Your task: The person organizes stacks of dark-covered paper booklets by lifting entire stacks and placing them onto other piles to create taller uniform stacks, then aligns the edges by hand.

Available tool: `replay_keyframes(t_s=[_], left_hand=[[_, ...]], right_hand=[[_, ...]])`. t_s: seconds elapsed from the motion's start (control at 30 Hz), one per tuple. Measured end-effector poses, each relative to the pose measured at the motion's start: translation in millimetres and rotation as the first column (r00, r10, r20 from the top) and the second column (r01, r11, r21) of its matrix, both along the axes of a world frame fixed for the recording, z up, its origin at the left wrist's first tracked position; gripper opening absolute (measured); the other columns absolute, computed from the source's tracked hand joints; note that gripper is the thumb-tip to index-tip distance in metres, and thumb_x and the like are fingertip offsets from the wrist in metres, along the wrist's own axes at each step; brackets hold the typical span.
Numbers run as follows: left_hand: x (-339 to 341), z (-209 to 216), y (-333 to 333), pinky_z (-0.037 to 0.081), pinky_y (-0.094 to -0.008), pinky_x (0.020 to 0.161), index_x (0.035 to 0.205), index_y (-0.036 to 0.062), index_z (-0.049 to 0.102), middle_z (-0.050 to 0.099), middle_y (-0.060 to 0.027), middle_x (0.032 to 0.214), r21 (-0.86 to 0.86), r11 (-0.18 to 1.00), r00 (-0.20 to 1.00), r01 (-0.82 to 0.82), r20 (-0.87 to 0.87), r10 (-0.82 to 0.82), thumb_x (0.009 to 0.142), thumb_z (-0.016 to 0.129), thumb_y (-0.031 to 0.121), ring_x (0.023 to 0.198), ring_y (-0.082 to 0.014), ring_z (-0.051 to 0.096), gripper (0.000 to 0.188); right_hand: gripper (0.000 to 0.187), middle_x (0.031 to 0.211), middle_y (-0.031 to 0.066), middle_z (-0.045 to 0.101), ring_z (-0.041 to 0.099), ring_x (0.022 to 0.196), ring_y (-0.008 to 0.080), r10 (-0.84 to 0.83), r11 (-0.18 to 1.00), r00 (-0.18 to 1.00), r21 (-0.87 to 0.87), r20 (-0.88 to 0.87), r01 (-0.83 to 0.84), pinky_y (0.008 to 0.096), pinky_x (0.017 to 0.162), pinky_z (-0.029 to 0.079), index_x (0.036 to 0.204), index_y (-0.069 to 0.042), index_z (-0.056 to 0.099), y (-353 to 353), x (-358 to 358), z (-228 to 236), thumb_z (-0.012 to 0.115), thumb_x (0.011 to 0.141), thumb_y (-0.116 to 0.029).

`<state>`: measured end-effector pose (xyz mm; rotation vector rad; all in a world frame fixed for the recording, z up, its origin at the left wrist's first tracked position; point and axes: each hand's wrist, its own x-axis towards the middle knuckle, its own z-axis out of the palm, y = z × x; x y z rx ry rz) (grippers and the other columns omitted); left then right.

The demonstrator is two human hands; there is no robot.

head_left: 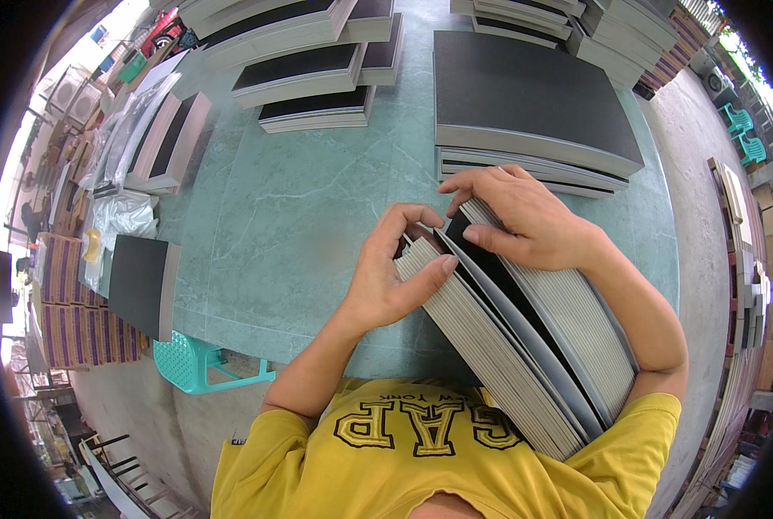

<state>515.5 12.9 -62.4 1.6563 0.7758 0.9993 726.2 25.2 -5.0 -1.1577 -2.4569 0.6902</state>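
Note:
A thick stack of thin boards with dark faces and pale grey edges stands on edge against my yellow shirt, tilted toward the right. It is parted into a left bundle [490,355] and a right bundle [568,311], with a few loose boards [516,311] leaning in the dark gap. My left hand [395,272] is closed round the upper end of the left bundle, thumb on its edges. Curled over the top of the right bundle, my right hand [529,221] has its thumb in the gap. The bundles' lower ends are partly hidden by my right arm and shirt.
Piled dark boards [525,86] lie just beyond my hands on the green marbled table [309,216]. More stacks [300,69] sit at the far left. Plastic-wrapped boards [170,143] and a dark block [140,285] line the left edge, above a turquoise stool [188,363].

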Motion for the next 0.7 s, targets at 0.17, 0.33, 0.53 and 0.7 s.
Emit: replay_keyframes(t_s=[0.17,0.33,0.53,0.7], left_hand=[[2,1,1,0.042,-0.0269,0.078,0.116,0.0000,0.048,0.057,-0.0077,0.097,-0.016,0.999,0.998,0.049,0.048,-0.048,0.075,0.064,0.017,0.085,-0.0127,0.052,0.047],[0,5,10,0.042,-0.0319,0.087,0.128,0.0023,0.047,0.059,-0.0141,0.102,0.097,0.985,0.988,0.145,-0.060,-0.140,0.076,0.063,0.017,0.093,-0.0211,0.055,0.057],[3,7,10,0.041,-0.0336,0.088,0.128,0.0020,0.049,0.060,-0.0165,0.104,0.123,0.985,0.990,0.124,-0.085,-0.115,0.076,0.062,0.017,0.095,-0.0239,0.057,0.056],[2,7,9,0.041,-0.0332,0.088,0.126,0.0005,0.050,0.060,-0.0156,0.103,0.094,0.988,0.991,0.126,-0.058,-0.121,0.076,0.062,0.017,0.095,-0.0222,0.056,0.053]], right_hand=[[0.053,0.107,0.0123,0.056,0.049,0.105,0.0257,-0.008,1.000,1.000,0.022,-0.014,0.008,0.0385,0.097,0.031,0.128,-0.004,0.040,0,-1,-2,0.058,0.080,-0.018],[0.061,0.110,0.0157,0.053,0.049,0.104,0.0279,-0.020,0.999,0.999,0.044,-0.032,0.022,0.0393,0.096,0.033,0.132,-0.002,0.035,-1,-2,-2,0.059,0.079,-0.018],[0.065,0.108,0.0158,0.053,0.049,0.100,0.0288,-0.032,0.999,0.999,0.035,0.000,0.032,0.0391,0.096,0.033,0.135,-0.002,0.032,-2,-2,-2,0.060,0.079,-0.021],[0.061,0.105,0.0139,0.055,0.049,0.100,0.0279,-0.011,0.999,1.000,0.039,0.003,0.011,0.0386,0.095,0.032,0.135,-0.002,0.035,-1,-1,1,0.057,0.082,-0.026]])
